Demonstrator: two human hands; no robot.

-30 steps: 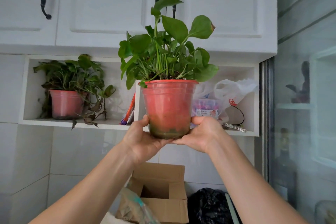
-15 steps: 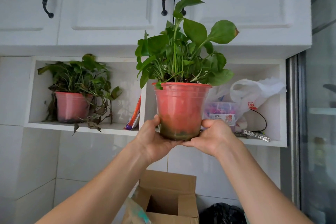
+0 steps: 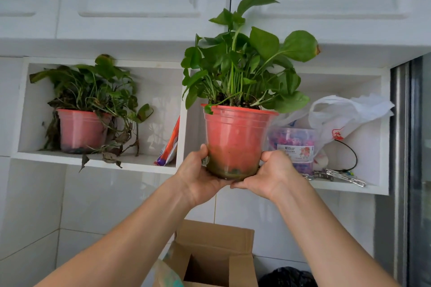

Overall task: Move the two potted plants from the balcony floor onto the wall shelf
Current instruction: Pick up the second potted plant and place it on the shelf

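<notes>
Our left hand and right hand curl round the base of the red potted pothos, raised before the wall shelf. The wilted potted plant already sits in the left compartment. We judge the tall leaves may catch the cabinet's underside. In the right compartment, a plastic tub, white bag and metal clips crowd the space.

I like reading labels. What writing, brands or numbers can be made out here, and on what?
Tub label: two large characters, too blurred to read; small print under them unreadable.
Red mark on white bag: a logo, no readable words.
Packet: print too blurred.
Nothing else carries text.
</notes>
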